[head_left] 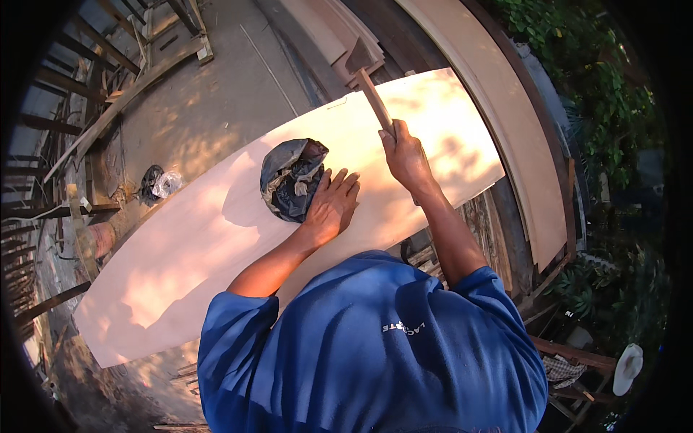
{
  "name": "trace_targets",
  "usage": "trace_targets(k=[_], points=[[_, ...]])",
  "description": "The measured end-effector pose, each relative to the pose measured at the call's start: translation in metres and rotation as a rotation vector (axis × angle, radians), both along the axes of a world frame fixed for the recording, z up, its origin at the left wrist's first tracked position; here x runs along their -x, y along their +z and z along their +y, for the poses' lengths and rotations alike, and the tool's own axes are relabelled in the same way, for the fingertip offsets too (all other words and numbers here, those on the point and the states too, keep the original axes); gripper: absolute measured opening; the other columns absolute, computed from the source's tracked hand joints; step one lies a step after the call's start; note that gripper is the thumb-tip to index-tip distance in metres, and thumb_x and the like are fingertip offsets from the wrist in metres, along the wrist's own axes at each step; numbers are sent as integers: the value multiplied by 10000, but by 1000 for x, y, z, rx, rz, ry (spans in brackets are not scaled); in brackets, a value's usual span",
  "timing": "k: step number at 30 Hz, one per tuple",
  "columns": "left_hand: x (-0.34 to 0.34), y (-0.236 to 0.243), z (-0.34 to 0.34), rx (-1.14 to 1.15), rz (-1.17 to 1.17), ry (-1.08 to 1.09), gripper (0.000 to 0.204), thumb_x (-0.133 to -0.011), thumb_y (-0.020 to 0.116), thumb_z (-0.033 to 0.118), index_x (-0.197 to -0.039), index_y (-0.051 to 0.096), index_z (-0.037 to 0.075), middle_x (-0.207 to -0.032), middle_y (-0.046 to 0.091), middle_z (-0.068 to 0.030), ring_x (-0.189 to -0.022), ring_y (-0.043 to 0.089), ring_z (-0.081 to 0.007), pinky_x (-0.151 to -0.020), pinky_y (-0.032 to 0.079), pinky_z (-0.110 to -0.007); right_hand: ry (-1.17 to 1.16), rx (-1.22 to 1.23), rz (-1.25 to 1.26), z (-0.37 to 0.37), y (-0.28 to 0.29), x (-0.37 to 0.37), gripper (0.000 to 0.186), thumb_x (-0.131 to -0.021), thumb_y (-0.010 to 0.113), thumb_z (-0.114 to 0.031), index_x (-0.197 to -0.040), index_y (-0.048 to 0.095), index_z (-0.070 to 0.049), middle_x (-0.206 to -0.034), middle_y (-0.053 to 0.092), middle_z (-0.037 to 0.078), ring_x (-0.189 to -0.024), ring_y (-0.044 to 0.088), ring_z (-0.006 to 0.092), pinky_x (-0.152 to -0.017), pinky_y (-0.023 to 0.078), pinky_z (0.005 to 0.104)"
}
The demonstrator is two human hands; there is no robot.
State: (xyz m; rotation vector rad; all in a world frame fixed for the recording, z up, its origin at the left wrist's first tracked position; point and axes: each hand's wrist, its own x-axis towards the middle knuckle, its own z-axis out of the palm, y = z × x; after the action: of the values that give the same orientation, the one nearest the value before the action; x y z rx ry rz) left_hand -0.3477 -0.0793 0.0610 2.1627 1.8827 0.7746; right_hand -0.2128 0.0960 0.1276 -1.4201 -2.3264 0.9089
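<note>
A large pale sheet of plywood (180, 281) lies in front of me. My right hand (408, 155) is wrapped around the wooden handle of a hatchet (375, 101), whose dark wedge-shaped head points away from me over the sheet's far edge. My left hand (334, 206) rests on the sheet, fingers stretched out. Against its left side sits a crumpled black plastic bag (281, 191) with an open mouth; what is inside cannot be made out. The hand's edge touches or overlaps the bag.
Long boards (520, 144) are stacked at the right and far side. A wooden frame (123, 108) and a small plastic bag (167, 184) lie at the left on concrete ground. Green plants (570, 50) grow at the far right, and a white hat (628, 369) hangs at lower right.
</note>
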Motion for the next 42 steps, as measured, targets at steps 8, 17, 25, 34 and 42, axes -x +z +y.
trace_targets(k=[8, 17, 25, 34, 42], points=[[-7, -48, -1, -62, -113, -19, 146, -857, 697, 75, -981, 725, 4, -1128, 677, -134, -1105, 636, -333, -1002, 465, -466, -27, 128, -283, 18, -68, -32, 360, -1064, 571, -293, -1288, 485, -25, -1037, 717, 296, -1000, 706, 464, -855, 523, 572], [-27, -19, -4, -270, -445, 93, 188, -885, 712, 14, -1066, 668, 39, -1043, 680, -130, -1012, 649, -369, -897, 516, -481, -52, -305, 125, -5, -47, -21, 306, -1074, 560, -258, -1276, 437, -63, -889, 711, 281, -819, 710, 476, -712, 549, 576], [-20, 41, -41, -37, -1278, 359, 314, -1045, 596, 13, -1358, 612, -12, -1007, 750, -110, -914, 710, -141, -849, 576, -286, -76, -211, 271, -9, 7, 0, 330, -1076, 562, -333, -1237, 470, -60, -807, 697, 245, -729, 680, 492, -677, 516, 579], [106, 45, -35, -298, -1183, 588, 210, -1031, 670, 72, -1203, 686, -49, -1097, 765, -134, -1007, 740, -172, -909, 596, -282, -23, 37, -99, 6, -19, -10, 319, -1077, 548, -324, -1161, 497, -20, -910, 718, 270, -875, 698, 492, -764, 530, 591], [183, -42, 37, -219, -1067, 668, 214, -961, 759, 133, -1081, 736, -43, -966, 762, -82, -877, 708, -136, -824, 555, -271, -15, 177, -309, 24, -68, -21, 358, -1078, 512, -366, -1263, 480, -61, -1151, 713, 269, -1128, 676, 450, -959, 514, 570]])
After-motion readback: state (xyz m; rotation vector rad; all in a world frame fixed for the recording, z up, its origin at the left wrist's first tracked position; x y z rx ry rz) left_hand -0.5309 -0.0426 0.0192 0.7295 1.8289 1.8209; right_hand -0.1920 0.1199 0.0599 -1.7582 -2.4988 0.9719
